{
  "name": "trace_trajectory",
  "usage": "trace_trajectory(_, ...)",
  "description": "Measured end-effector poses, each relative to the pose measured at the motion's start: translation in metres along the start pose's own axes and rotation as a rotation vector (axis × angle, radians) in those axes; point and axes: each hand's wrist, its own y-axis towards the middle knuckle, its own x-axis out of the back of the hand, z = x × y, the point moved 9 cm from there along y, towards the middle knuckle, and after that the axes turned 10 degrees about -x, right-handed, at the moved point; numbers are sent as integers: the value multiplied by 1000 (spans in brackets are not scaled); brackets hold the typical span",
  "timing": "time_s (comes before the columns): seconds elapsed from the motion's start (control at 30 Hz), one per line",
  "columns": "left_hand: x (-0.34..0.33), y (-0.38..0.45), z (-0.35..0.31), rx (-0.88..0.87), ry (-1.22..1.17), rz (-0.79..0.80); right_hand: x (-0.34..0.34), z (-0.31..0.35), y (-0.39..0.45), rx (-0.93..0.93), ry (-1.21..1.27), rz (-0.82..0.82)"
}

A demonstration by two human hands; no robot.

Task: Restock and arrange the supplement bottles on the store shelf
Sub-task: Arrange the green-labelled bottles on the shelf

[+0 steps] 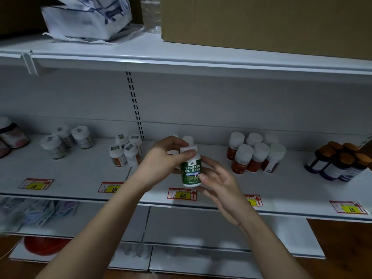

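Note:
A white bottle with a green label (190,174) is held upright above the front of the middle shelf (84,178), over the price tag marked 168 (182,194). My left hand (165,158) grips its white cap and neck from the left. My right hand (219,182) touches its lower right side with the thumb, fingers spread. Behind the hands stands another white-capped bottle (188,140), partly hidden.
The middle shelf carries groups of white-capped bottles (125,151), red-labelled ones (253,156), orange-capped dark ones (340,162) and jars at far left (12,135). A cardboard box (261,21) and a white bag (86,17) sit on the top shelf.

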Motion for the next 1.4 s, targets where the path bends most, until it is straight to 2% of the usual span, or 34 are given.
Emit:
trace_trajectory(0.23,1,-11,-4,-11,6,-4,-7,-9,-8,-46,56,14)
trace_trajectory(0.4,3,-18,-6,-10,-75,-8,-9,1,-10,19,99,-2)
trace_trajectory(0.53,1,-24,-18,-64,-67,62,-13,9,-13,59,172,23)
trace_trajectory(0.8,-1,-30,-41,-108,-196,95,-14,37,-18,237,-14,-114)
trace_trajectory(1.0,8,-29,-44,-82,-351,14,-31,43,-24,138,213,88)
trace_trajectory(1.17,10,-33,-50,-106,-335,29,-35,47,-31,181,150,69)
trace_trajectory(1.27,14,-37,-57,-147,-243,58,-33,50,-33,237,121,41)
trace_trajectory(1.4,16,-40,-63,-161,-146,85,-27,57,-38,332,29,-85)
